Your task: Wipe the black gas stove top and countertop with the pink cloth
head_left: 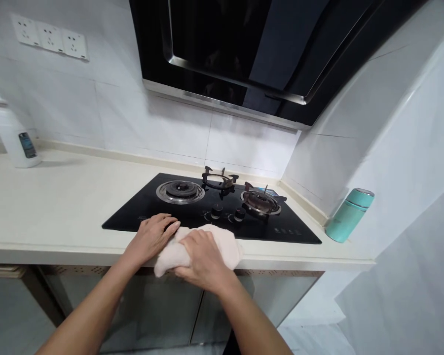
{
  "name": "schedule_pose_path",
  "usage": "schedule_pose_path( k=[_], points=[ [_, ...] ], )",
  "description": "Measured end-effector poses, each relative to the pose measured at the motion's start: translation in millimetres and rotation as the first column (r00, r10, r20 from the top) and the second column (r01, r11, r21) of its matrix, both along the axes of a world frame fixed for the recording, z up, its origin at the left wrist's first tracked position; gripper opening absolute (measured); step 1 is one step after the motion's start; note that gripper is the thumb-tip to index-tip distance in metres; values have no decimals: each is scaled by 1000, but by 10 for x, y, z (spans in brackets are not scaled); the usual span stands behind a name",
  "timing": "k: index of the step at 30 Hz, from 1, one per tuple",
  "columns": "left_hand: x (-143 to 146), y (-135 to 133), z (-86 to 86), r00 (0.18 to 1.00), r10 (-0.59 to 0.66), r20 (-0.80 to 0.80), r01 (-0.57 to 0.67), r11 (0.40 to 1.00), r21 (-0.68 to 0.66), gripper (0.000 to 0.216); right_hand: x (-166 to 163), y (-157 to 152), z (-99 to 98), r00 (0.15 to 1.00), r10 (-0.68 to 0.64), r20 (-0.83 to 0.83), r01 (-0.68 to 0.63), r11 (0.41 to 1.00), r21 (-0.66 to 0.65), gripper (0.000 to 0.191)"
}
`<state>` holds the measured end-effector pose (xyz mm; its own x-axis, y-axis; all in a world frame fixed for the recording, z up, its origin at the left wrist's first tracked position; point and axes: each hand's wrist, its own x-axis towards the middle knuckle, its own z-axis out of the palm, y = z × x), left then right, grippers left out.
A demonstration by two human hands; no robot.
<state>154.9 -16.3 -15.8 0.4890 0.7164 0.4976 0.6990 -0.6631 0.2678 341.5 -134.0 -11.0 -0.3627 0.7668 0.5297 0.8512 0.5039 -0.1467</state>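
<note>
A pale pink cloth (225, 244) is bunched over the front edge of the cooktop and counter, one end hanging past the counter lip. My right hand (202, 256) is closed on it, pressing it down. To its left, my left hand (153, 239) rests on the front edge of the black gas cooktop (133, 217), fingers stretched out and thumb beside the cloth. Behind the hands are two control knobs (217, 211). The left burner (181, 191) has no pan support around it. One pan support (220, 181) sits at the back, and the right burner (261, 201) has its support on.
A black range hood (222, 59) hangs low above the cooktop. At the right wall stands a turquoise thermos flask (350, 217), and a white bottle (15, 133) is at the far left of the counter (66, 197). Wall sockets (50, 37) are at upper left.
</note>
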Motion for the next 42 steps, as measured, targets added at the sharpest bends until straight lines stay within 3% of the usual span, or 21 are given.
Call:
schedule_pose_path(
  k=[3, 7, 10, 16, 18, 20, 23, 26, 30, 34, 38, 42],
  points=[
    [30, -38, 15, 1000, 18, 10, -18, 1000, 4, 55, 468, -155, -64, 978, -205, -29, 206, 978, 31, 36],
    [56, -73, 28, 1000, 26, 16, -26, 999, -27, 56, 1347, -414, -121, 868, -491, -80, 492, 871, -2, 23],
    [63, -74, 20, 999, 41, 26, -40, 999, -33, 57, 2129, -657, -125, 713, -695, -89, 694, 718, -52, 31],
    [61, -64, 1, 999, 34, 32, -33, 999, -23, 56, 3565, -1260, -3, 307, -952, -15, 938, 305, -164, 49],
    [70, -79, 8, 999, 40, 27, -39, 999, -11, 55, 3834, -1402, 36, 225, -974, 24, 959, 218, -180, 48],
    [89, -108, 21, 999, 45, 21, -45, 999, 1, 53, 3946, -1462, 48, 190, -980, 59, 970, 178, -166, 49],
    [125, -155, 45, 998, 53, 20, -53, 999, 4, 51, 3818, -1400, 18, 236, -965, 113, 969, 224, -106, 48],
    [149, -178, 57, 998, 60, 14, -60, 998, 6, 49, 3369, -1210, -37, 371, -913, 167, 929, 367, -53, 45],
    [156, -195, 56, 997, 70, -14, -70, 997, 14, 47, 2390, -827, -82, 584, -788, 195, 798, 601, 37, 39],
    [156, -225, 54, 997, 73, -18, -72, 996, 45, 42, 1250, -406, -63, 755, -630, 181, 622, 776, 103, 33],
    [131, -224, 42, 997, 73, 0, -73, 996, 48, 38, 375, -112, 4, 879, -442, 178, 425, 896, 126, 30],
    [86, -205, 41, 998, 34, 48, -34, 999, -10, 39, 89, -7, 56, 950, -278, 142, 270, 960, 73, 29]
  ],
)
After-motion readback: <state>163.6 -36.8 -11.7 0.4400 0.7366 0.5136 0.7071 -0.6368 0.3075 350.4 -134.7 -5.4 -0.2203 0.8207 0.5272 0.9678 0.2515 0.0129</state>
